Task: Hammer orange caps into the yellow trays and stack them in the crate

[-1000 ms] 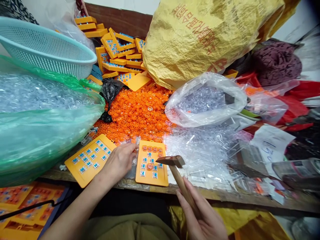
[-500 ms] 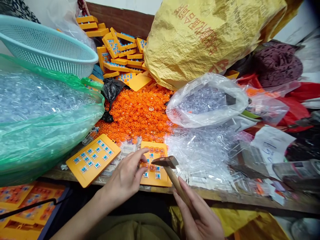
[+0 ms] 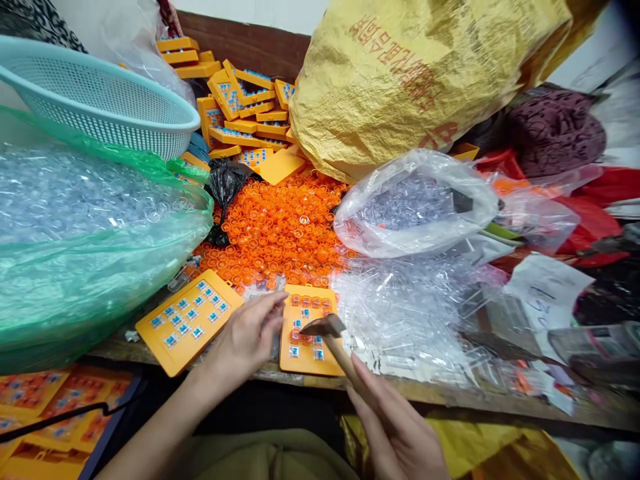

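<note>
My right hand [image 3: 395,420] grips the wooden handle of a small hammer [image 3: 345,357]. Its dark metal head hovers over or rests on a yellow-orange plastic panel [image 3: 325,365] at the table's front edge; contact cannot be made out. Blue-centred switches and several clear orange round caps [image 3: 310,301] sit in that panel, the caps in a row along its top and a few lower down. Beside the panel's left edge is my left hand [image 3: 250,333], fingers loosely bent and thumb apart, with nothing visible in it. A second panel [image 3: 187,320] with blue switches only lies slanted to the left.
Loose orange caps [image 3: 285,227] are heaped behind the panels. Clear plastic pieces [image 3: 405,307] spread to the right, below an open clear bag [image 3: 350,233]. A green bag [image 3: 125,267] and blue basket [image 3: 110,120] stand left. More panels [image 3: 245,127] pile behind, near a yellow sack [image 3: 370,100].
My left hand has drawn back left from over the panel to beside its edge. The hammer head has shifted slightly left and down over the panel.
</note>
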The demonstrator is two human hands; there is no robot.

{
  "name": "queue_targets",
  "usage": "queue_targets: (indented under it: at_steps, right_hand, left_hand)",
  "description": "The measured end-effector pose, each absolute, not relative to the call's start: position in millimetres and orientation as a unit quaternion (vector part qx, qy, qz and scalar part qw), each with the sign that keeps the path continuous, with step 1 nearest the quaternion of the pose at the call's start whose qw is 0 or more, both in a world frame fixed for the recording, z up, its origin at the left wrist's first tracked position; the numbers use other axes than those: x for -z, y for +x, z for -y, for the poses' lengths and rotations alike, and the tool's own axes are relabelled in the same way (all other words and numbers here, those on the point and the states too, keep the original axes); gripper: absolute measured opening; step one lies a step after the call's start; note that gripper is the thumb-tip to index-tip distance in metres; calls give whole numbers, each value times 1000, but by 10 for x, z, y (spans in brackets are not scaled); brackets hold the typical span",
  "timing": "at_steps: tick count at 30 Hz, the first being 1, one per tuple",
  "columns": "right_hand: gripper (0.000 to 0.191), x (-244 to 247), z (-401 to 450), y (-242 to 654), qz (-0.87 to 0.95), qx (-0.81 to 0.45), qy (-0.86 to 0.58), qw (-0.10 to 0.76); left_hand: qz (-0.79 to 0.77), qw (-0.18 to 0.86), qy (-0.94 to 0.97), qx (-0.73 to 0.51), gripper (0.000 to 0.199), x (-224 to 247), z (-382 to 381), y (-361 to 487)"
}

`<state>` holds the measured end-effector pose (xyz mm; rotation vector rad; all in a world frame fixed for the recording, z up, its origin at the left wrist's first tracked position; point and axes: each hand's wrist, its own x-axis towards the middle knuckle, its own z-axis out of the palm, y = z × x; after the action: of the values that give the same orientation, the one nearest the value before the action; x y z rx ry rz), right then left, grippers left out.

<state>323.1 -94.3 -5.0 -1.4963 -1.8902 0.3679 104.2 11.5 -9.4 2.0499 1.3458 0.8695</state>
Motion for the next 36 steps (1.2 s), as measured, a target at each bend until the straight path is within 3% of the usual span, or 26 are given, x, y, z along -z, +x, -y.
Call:
queue_targets:
  at_steps: [3, 5, 11, 15, 19, 22, 25, 29, 36]
  right_hand:
    - [44, 2, 913, 3229, 678, -102, -617, 387]
    - [42, -21, 903, 3242, 656, -89, -634, 399]
    - [41, 41, 961, 3340, 649, -92, -646, 392]
    - [37, 108, 965, 3358, 666, -108, -636, 375]
    - [34, 89, 950, 3362, 668, -95, -633, 378]
    - [35, 54, 947, 3381, 662, -84, -642, 378]
    - [38, 62, 949, 3380, 666, -92, -632, 385]
    - [42, 152, 963, 3322, 667, -125, -607, 414]
    - [51, 81, 956, 3281, 660, -93, -605, 436]
  left_hand:
    - [-554, 131, 788, -234, 27, 79, -352, 1059]
    - [-566, 117, 797, -178, 28, 64, -460, 1104]
    - [-557, 180, 795, -160, 18, 36, -448, 1134]
    - [-568, 182, 787, -156, 23, 113, -384, 1118]
    - [-548, 176, 774, -264, 31, 124, -294, 1180]
    - [-479, 263, 771, -326, 26, 15, -220, 1280]
    - [-466, 350, 773, -252, 22, -88, -201, 1379]
    - [-459, 352, 791, -199, 15, -89, -236, 1431]
    - [-448, 366, 763, -290, 30, 29, -163, 1419]
